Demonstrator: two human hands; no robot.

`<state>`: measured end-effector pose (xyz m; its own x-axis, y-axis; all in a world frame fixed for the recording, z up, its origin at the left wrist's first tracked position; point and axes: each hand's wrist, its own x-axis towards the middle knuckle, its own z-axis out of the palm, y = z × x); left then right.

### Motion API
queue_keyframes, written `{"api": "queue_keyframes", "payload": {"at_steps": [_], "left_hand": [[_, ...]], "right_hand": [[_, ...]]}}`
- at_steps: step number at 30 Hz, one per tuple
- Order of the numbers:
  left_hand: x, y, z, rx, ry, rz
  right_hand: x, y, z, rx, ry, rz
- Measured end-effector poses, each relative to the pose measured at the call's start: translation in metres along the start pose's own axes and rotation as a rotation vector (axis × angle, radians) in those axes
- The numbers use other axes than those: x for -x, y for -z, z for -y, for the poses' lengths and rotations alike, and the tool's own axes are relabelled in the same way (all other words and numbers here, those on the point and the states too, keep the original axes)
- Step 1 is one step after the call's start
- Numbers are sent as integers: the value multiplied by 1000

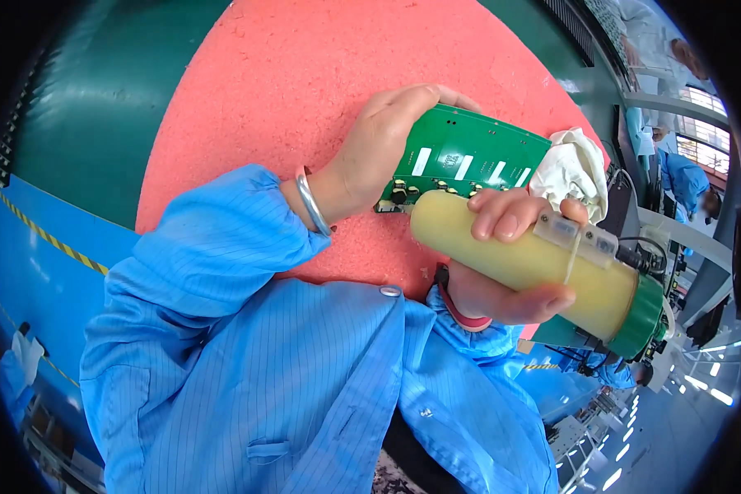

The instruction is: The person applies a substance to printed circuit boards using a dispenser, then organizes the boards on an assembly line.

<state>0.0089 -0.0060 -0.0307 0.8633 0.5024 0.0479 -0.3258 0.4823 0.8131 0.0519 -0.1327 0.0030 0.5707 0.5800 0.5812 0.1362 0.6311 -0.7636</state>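
A green circuit board (469, 148) with white labels and small parts along its near edge is held up over a pink foam sheet. My left hand (379, 148), a silver bangle at its wrist, grips the board's left edge; some of its fingers are hidden behind the board. My right hand (502, 247) is wrapped round a thick pale-yellow cylindrical tool (519, 255) with a green end cap. A clear plastic block with a dark cable is fastened along the tool's side. The tool's rounded left end lies close to the board's near edge; whether they touch I cannot tell.
The pink foam sheet (280, 90) covers the work surface. A crumpled white cloth (575, 173) lies right of the board. Green surface (123, 99) stretches to the left, with a blue floor (49, 272) and yellow-black tape beyond. Co-workers in blue (683, 177) are at the right.
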Motion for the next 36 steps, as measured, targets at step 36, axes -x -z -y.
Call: {"api": "queue_keyframes", "payload": {"at_steps": [36], "left_hand": [[3, -2, -5, -169, 54, -10]], "right_hand": [[-5, 27, 18, -61, -72, -170]]}}
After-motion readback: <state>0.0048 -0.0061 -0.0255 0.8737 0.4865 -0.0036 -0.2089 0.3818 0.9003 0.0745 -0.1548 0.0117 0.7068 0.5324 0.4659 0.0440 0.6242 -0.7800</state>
